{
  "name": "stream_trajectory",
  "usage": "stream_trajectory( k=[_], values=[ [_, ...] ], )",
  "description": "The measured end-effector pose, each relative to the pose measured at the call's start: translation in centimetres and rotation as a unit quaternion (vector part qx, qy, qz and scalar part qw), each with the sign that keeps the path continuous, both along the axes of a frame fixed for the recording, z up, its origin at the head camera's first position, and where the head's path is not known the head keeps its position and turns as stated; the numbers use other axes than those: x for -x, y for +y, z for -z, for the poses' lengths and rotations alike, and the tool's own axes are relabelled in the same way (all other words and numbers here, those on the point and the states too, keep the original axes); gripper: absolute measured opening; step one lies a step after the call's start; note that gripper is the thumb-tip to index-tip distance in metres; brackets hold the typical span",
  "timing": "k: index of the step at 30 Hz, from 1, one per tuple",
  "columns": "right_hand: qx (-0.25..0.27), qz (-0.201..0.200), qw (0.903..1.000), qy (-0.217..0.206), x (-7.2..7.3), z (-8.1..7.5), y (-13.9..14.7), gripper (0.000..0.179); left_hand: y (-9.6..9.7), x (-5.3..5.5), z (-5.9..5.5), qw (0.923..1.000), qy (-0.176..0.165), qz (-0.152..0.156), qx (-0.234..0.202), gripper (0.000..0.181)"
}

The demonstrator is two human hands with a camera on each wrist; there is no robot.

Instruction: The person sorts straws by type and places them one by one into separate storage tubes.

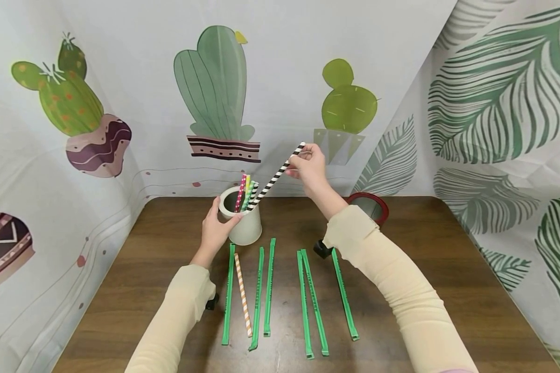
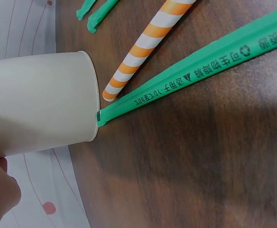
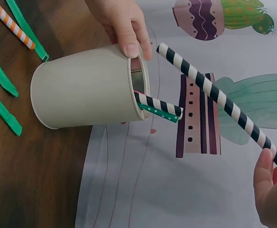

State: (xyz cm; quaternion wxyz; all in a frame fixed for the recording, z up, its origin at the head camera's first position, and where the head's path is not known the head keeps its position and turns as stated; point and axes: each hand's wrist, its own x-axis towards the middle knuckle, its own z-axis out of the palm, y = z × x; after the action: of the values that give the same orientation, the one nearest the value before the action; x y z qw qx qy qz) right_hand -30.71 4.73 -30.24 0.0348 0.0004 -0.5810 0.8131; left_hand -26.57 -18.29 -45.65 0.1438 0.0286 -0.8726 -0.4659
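Note:
My left hand (image 1: 213, 230) grips the rim of a cream-coloured cup (image 1: 246, 229), thumb on the near side. Inside the cup stand a pink dotted straw (image 1: 240, 192), a yellow straw (image 1: 248, 182), a green dotted straw (image 3: 160, 112) and a black-and-white striped straw (image 3: 163, 105); their lower ends are hidden. Up and to the right of the cup, my right hand (image 1: 309, 167) pinches another black-and-white striped paper straw (image 3: 219, 97) near its upper end. That straw slants down toward the cup's mouth; in the right wrist view its lower tip is outside, apart from the rim.
On the brown table (image 1: 168, 311) in front of the cup lie an orange-and-white striped straw (image 1: 243, 295) and several green paper-wrapped straws (image 1: 269, 290). A red-rimmed container (image 1: 378, 201) stands behind my right forearm, partly hidden. A cactus-print cloth (image 1: 280, 67) hangs behind the table.

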Motion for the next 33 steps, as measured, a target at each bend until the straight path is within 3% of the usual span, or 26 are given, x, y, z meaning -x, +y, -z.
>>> stream_trajectory(
  k=[6,19,33],
  values=[
    [0.008,0.02,0.9997,0.007,0.4,0.9,-0.6,0.029,0.1,0.0,0.0,1.0,0.004,-0.004,0.003,0.087],
    [-0.031,0.03,0.9989,0.016,0.6,3.0,-2.8,0.025,0.0,0.0,0.0,1.0,-0.001,-0.003,0.004,0.086],
    [-0.122,0.022,0.9917,0.035,0.4,5.3,-5.0,0.019,0.2,-0.2,-0.3,0.9999,-0.007,-0.008,0.006,0.085]
  ],
)
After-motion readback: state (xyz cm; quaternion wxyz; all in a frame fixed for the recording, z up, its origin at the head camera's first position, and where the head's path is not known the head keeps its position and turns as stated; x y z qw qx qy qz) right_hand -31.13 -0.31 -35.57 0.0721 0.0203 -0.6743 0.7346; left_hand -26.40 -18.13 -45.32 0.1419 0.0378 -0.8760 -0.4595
